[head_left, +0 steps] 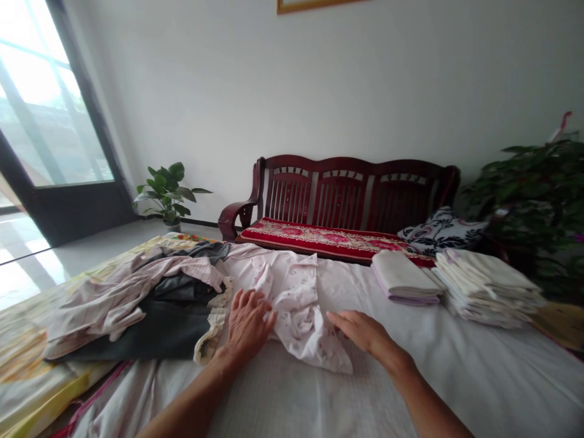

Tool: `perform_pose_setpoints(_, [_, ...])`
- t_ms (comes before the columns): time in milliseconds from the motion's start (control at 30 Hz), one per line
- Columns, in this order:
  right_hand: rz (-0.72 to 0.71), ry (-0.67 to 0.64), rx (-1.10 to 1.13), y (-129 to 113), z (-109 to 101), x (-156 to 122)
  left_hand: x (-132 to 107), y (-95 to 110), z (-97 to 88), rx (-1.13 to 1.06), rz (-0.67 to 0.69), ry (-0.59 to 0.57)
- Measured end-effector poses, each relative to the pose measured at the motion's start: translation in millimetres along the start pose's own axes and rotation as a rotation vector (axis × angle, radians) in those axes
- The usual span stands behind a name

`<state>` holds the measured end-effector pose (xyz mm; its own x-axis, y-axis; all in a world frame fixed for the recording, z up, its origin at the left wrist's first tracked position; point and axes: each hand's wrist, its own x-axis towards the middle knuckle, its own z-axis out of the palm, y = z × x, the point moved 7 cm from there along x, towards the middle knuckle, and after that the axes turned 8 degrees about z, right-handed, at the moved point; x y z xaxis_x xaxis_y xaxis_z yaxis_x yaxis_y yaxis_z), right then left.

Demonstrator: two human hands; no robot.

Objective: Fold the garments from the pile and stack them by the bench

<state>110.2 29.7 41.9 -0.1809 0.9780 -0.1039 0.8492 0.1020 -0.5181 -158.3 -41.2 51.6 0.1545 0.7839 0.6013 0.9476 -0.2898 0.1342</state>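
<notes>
A crumpled pale pink garment with a small print [296, 304] lies in the middle of a white sheet-covered surface [456, 377]. My left hand [246, 322] rests flat on the garment's left edge, fingers spread. My right hand [360, 331] lies flat at its right edge, fingers stretched toward the cloth. Neither hand grips anything. To the left is a heap of unfolded clothes [137, 304] in pink stripes, dark grey and black.
Two stacks of folded pale cloth [404, 280] [486, 286] sit at the back right. Behind stands a dark red wooden bench [347, 201] with a floral cushion and a patterned pillow [440, 234]. Potted plants [166, 191] [538, 201] flank it. A glass door is at left.
</notes>
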Motion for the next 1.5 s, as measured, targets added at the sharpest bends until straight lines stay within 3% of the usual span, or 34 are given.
perform_pose_setpoints(133, [0.01,-0.118,-0.124,-7.8,13.7,-14.0,-0.1,-0.4,4.6,0.061,-0.035,-0.12])
perform_pose_setpoints(300, [0.005,-0.003,-0.046,-11.2,29.0,-21.3,-3.5,-4.3,11.0,-0.11,-0.033,-0.129])
perform_pose_setpoints(400, [-0.087,0.083,0.161,-12.9,22.9,-27.7,-3.1,-8.7,17.3,-0.295,-0.101,-0.064])
perform_pose_setpoints(467, [-0.084,0.09,0.469,-6.2,10.5,-29.9,-2.5,-12.9,21.8,-0.432,-0.205,-0.019])
perform_pose_setpoints(567, [0.007,0.187,1.014,21.5,-21.3,-28.1,1.6,-9.2,24.7,-0.668,-0.249,0.025])
perform_pose_setpoints(667, [0.127,0.454,1.372,70.0,-56.1,-25.5,7.3,7.9,27.1,-0.784,-0.056,-0.085])
perform_pose_setpoints(733, [0.185,0.562,1.445,103.0,-68.8,-23.8,6.1,16.5,31.7,-0.656,0.105,-0.19])
perform_pose_setpoints(800, [0.206,0.497,1.383,126.6,-69.2,-20.1,2.8,15.8,40.9,-0.466,0.179,-0.262])
perform_pose_setpoints(867, [0.231,0.325,1.284,140.7,-56.6,-18.7,1.2,9.1,50.8,-0.341,0.166,-0.287])
perform_pose_setpoints(933, [0.279,0.15,1.233,146.9,-37.2,-22.6,3.6,3.4,57.9,-0.276,0.142,-0.27])
perform_pose_setpoints(1000, [0.291,0.066,1.232,144.1,-21.8,-28.7,9.7,2.6,63.7,-0.238,0.157,-0.255])
perform_pose_setpoints(1133, [0.164,0.199,1.278,123.9,-13.0,-33.0,27.5,8.5,75.7,-0.21,0.248,-0.277])
perform_pose_setpoints(1200, [0.169,0.288,1.308,119.4,-12.4,-31.1,37.6,9.3,76.6,-0.211,0.269,-0.262])
perform_pose_setpoints(1267, [0.225,0.338,1.333,121.2,-17.8,-29.2,47.8,8.3,70.8,-0.237,0.268,-0.238])
perform_pose_setpoints(1333, [0.279,0.307,1.363,126.5,-31.6,-29.6,58.4,4.2,59.0,-0.28,0.217,-0.23])
perform_pose_setpoints(1500, [0.355,-0.047,1.339,153.5,-72.7,-47.2,82.0,-4.9,28.0,-0.339,0.032,-0.316])
